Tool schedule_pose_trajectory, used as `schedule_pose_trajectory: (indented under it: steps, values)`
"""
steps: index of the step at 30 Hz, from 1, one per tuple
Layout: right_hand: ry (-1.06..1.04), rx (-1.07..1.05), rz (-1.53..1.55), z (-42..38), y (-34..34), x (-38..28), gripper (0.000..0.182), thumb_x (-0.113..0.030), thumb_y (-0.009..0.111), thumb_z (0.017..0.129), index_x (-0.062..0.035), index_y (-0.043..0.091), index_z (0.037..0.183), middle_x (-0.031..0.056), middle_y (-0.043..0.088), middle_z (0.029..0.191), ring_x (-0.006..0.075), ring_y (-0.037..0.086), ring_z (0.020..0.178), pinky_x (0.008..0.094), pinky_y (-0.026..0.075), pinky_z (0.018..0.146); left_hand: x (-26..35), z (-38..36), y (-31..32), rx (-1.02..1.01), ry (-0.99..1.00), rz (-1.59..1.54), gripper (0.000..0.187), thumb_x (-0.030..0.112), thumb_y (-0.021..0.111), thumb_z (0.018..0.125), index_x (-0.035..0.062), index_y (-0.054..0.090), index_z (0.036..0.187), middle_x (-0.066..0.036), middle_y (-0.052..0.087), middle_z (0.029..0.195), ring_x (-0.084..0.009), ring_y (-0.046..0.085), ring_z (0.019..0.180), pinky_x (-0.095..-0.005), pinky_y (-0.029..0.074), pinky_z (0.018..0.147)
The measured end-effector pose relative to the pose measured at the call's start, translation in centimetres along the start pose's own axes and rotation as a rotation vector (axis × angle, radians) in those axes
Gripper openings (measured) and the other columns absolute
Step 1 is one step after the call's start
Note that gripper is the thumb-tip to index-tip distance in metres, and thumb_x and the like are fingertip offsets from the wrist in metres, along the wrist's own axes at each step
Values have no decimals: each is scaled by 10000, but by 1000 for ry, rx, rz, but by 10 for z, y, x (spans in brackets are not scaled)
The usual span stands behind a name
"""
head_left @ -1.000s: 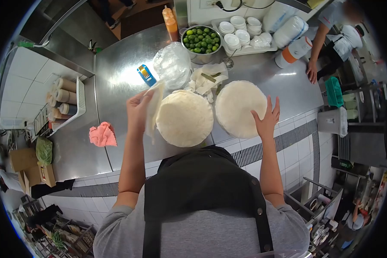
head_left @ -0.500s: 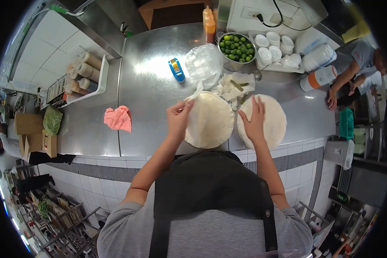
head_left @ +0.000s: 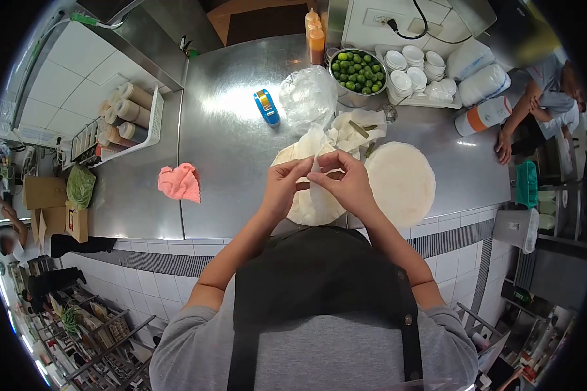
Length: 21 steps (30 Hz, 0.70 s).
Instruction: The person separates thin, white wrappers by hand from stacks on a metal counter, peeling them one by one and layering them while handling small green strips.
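Note:
Two pale round flatbreads, like large tortillas, lie side by side before me on the steel counter. Over the left flatbread a thin translucent white sheet is raised and gathered upright. My left hand pinches the sheet from one side, fingertips together. Facing it, my right hand pinches the same sheet, thumb and fingers almost meeting the left ones. The right flatbread lies untouched. Just beyond are crumpled wrappers with green strips on them.
A clear plastic bag, blue tape dispenser and bowl of limes stand farther back. A pink cloth lies left, near a white bottle basket. White cups fill a tray. A co-worker's arm rests at right.
My right hand has left the right flatbread and joined my left hand at the sheet. The sheet now stands up between both hands. Another person shows more at the far left.

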State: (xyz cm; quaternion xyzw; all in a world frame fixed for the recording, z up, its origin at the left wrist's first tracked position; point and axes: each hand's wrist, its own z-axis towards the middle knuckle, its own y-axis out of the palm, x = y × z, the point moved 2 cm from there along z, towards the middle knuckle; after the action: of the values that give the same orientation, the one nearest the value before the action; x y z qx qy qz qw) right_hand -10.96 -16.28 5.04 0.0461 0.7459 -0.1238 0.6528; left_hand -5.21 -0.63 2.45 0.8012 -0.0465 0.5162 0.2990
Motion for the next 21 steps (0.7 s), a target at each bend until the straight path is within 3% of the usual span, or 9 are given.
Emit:
schedule_pose_trajectory:
  steps: [3, 5, 7, 10, 14, 16, 21]
  values:
    - [-25, 6, -23, 0, -4, 6, 307, -215, 839, 797, -23, 690, 984, 84, 724, 925, 169, 701, 848, 312, 567, 793, -6, 1, -3, -26, -27, 71, 318, 198, 581, 1019, -52, 680, 1188, -134, 721, 1067, -163, 698, 925, -334, 604, 760]
    - [-25, -3, 4, 0, -6, 10, 302, -229, 839, 800, -24, 687, 961, 84, 725, 921, 165, 699, 846, 313, 564, 788, -5, 1, -1, -37, -27, 71, 327, 238, 610, 1005, -24, 695, 1181, -111, 725, 1051, -150, 691, 929, -323, 596, 765]
    - [-17, -16, -30, 0, -7, 10, 193, -99, 762, 869, -2, 648, 992, 62, 688, 926, 124, 668, 863, 293, 577, 790, -2, 0, 1, -51, -27, 70, 337, 278, 639, 991, 4, 710, 1173, -87, 728, 1034, -136, 683, 934, -312, 587, 769]
    - [21, 6, 70, 1, -9, 14, 233, -218, 771, 875, -12, 679, 934, 77, 714, 876, 148, 689, 825, 310, 563, 758, 3, -2, 9, -66, -24, 107, 309, 171, 621, 991, -40, 676, 1210, -137, 716, 1097, -182, 699, 955, -337, 611, 775]
    - [73, 3, 174, 0, -9, 9, 191, -166, 728, 914, 16, 671, 924, 80, 698, 861, 132, 673, 797, 288, 583, 699, 8, -6, 18, -101, -19, 152, 305, 126, 652, 961, -43, 672, 1214, -143, 712, 1116, -211, 705, 984, -355, 619, 797]
    - [48, 0, 176, 0, -10, 8, 189, -160, 727, 915, 20, 670, 925, 79, 697, 866, 128, 672, 801, 286, 587, 701, 8, -6, 13, -104, -36, 161, 335, 124, 689, 944, -29, 657, 1240, -131, 713, 1125, -226, 705, 1023, -387, 610, 851]
    - [67, -46, 229, -1, -11, 9, 177, -148, 720, 919, 21, 671, 937, 68, 691, 874, 114, 663, 807, 284, 587, 715, 6, -6, 9, -122, -50, 160, 333, 126, 693, 940, -9, 664, 1243, -126, 715, 1130, -209, 704, 1013, -375, 610, 840]
